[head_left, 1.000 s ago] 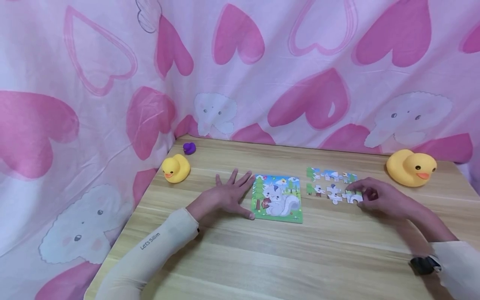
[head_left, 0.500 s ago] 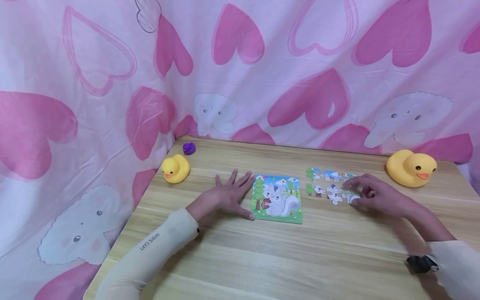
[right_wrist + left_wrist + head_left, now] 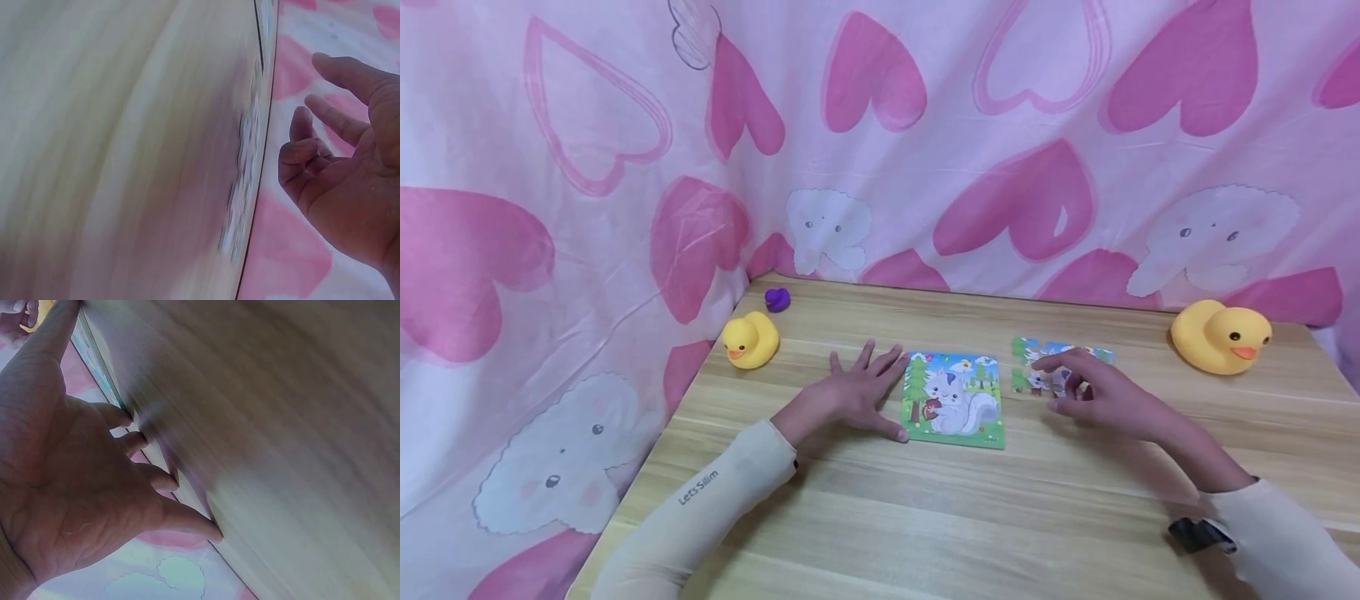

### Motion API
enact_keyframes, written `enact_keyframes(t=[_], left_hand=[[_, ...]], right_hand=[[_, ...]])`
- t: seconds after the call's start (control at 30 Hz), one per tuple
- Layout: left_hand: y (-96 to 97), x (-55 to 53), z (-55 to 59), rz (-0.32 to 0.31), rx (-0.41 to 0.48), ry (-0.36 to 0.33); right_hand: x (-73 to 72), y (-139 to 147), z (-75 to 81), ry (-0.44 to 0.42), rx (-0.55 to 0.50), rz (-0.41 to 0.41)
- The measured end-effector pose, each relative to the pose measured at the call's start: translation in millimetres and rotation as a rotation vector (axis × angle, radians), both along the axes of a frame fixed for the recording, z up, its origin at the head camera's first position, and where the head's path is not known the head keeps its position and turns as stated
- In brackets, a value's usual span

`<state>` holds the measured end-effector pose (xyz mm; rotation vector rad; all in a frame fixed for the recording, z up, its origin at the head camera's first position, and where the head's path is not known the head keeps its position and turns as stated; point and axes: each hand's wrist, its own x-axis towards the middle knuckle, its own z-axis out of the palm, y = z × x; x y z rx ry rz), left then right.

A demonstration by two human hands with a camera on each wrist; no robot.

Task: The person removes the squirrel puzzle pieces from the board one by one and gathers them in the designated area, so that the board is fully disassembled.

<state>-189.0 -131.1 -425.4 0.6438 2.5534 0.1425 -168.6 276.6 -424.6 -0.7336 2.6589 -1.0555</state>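
Note:
A square picture board (image 3: pixel 958 400) with a grey squirrel, an acorn and green trees lies flat in the middle of the table. My left hand (image 3: pixel 861 394) rests on the wood at its left side with fingers spread, thumb and fingertips right at the board's edge. In the left wrist view the fingertips (image 3: pixel 215 532) meet the tabletop. To the board's right lie several jigsaw pieces (image 3: pixel 1021 379) in two rows, partly hidden by my right hand (image 3: pixel 1097 396). In the right wrist view this hand (image 3: pixel 350 150) hovers above the table, thumb and index finger apart, holding nothing.
A yellow rubber duck (image 3: pixel 751 340) and a small purple duck (image 3: pixel 777 299) stand at the table's left edge. Towards the back right sits a bigger yellow duck (image 3: pixel 1221 336). A pink heart-print curtain (image 3: pixel 880 167) hangs behind and left of the wooden table (image 3: pixel 925 517).
My right hand has moved left across the jigsaw pieces, away from the lower right piece, which shifted left between the earlier frames. My left hand and the board have stayed in place.

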Motion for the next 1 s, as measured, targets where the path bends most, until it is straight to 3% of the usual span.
enact_keyframes(t=[0.2, 0.67, 0.87, 1.0], left_hand=[[-0.7, 0.2, -0.5, 0.005, 0.001, -0.001], [-1.7, -0.1, -0.9, -0.003, 0.008, 0.003], [-1.0, -0.8, -1.6, -0.019, 0.012, 0.012], [-1.2, -0.1, -1.9, -0.024, 0.005, 0.016]], right_hand=[[3.9, -31.1, -2.7, -0.035, -0.044, 0.062], [3.0, -98.5, -7.9, -0.116, 0.014, 0.158], [3.4, -120.5, -11.6, -0.113, 0.017, 0.248], [6.1, -132.7, -11.3, -0.137, 0.024, 0.249]])
